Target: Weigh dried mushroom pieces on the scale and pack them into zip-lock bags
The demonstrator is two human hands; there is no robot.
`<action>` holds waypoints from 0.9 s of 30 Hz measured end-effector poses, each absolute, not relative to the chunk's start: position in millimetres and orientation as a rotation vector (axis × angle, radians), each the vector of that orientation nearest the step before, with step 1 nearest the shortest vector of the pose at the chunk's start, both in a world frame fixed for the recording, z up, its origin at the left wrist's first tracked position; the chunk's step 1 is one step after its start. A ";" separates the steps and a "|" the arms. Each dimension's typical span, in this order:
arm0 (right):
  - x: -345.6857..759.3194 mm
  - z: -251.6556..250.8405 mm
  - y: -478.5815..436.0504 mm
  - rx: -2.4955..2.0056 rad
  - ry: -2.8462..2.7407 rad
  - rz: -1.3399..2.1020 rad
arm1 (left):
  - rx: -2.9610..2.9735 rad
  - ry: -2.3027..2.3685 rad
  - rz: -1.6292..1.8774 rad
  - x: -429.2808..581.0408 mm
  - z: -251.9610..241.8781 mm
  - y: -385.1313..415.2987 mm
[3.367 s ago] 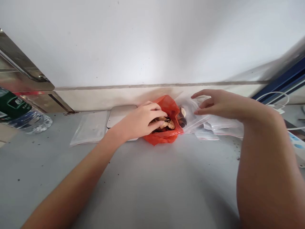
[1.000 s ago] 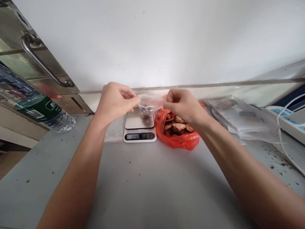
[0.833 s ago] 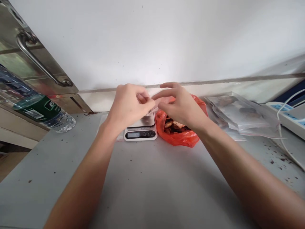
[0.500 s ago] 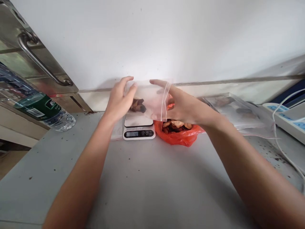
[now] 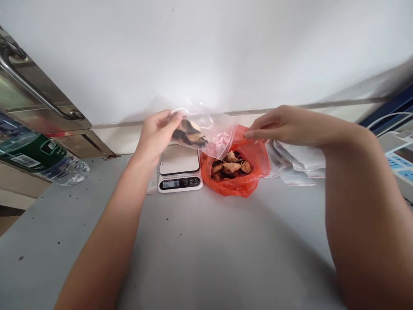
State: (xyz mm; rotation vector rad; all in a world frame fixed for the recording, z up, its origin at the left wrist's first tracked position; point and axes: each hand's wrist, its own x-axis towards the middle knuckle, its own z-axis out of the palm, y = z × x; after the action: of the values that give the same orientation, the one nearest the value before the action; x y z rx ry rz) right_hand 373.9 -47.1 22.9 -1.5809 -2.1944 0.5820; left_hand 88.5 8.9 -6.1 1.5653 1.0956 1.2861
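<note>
Pinched by its upper left side, a clear plastic zip bag (image 5: pixel 214 125) with dark and pale dried pieces (image 5: pixel 190 131) inside hangs from my left hand (image 5: pixel 155 133). It is above the white digital scale (image 5: pixel 180 161), whose display appears to read 48 or 4.8. To its right, a red plastic bag (image 5: pixel 234 187) stands open with brown dried slices (image 5: pixel 231 165) in it. My right hand (image 5: pixel 277 122) is at that bag's raised back edge, thumb and fingers closed on the red plastic.
More clear plastic bags (image 5: pixel 300 157) lie behind and below my right forearm. A water bottle (image 5: pixel 41 153) with a green label leans in at the left, by a metal door handle (image 5: pixel 35 88). Dark crumbs dot the grey table (image 5: pixel 193 258); a white power strip (image 5: pixel 400 159) is at the right.
My right hand has left the clear bag's mouth and moved right to the red bag's edge. My left hand has closed on the clear bag. The view has shifted slightly.
</note>
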 end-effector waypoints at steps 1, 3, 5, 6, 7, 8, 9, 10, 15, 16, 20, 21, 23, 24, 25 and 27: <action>377.9 25.3 -49.3 -1.695 -2.151 0.572 | 1.646 1.075 1.285 94.2 -6.6 8.8; 381.2 29.6 -53.2 -1.866 -2.089 0.567 | 1.804 1.011 1.274 106.0 -7.4 7.0; 380.0 32.5 -55.4 -1.928 -2.046 0.542 | 1.929 0.924 1.263 116.8 -7.4 2.9; 378.8 33.6 -55.8 -1.957 -2.030 0.529 | 1.980 0.884 1.255 121.2 -7.0 0.0; 377.4 34.5 -55.9 -2.003 -2.005 0.506 | 2.024 0.856 1.246 124.7 -6.3 -3.0; 376.1 35.3 -55.7 -2.066 -1.975 0.480 | 2.060 0.843 1.238 127.4 -5.4 -6.0; 374.9 36.2 -55.5 -2.136 -1.940 0.450 | 2.091 0.842 1.226 129.1 -4.4 -8.8; 373.4 37.2 -55.5 -2.197 -1.902 0.418 | 2.116 0.851 1.218 130.3 -3.2 -11.2; 362.6 40.7 -58.5 -2.082 -1.820 0.394 | 2.167 0.901 1.277 131.0 0.6 -15.7; 361.1 40.1 -58.4 -2.027 -1.847 0.434 | 2.177 0.887 1.291 130.9 0.9 -15.8; 365.1 33.2 -51.6 -1.809 -2.002 0.553 | 2.217 0.833 1.332 128.4 4.3 -18.3; 367.7 31.7 -49.5 -1.758 -2.032 0.546 | 2.221 0.846 1.330 127.0 5.9 -19.4; 371.5 30.8 -47.4 -1.687 -2.076 0.519 | 2.214 0.888 1.318 123.3 9.5 -21.4; 371.7 31.7 -47.9 -1.664 -2.085 0.515 | 2.204 0.903 1.318 121.1 11.1 -21.8; 370.6 33.3 -49.4 -1.649 -2.079 0.520 | 2.191 0.909 1.324 118.8 12.2 -21.7; 364.6 38.0 -54.6 -1.649 -2.019 0.527 | 2.152 0.901 1.354 114.4 13.2 -20.1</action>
State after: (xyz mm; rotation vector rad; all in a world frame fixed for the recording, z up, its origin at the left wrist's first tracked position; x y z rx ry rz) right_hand 364.6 -54.6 38.0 -1.6490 -2.0189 0.5271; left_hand 114.4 -20.1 13.2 2.1518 0.9009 1.3536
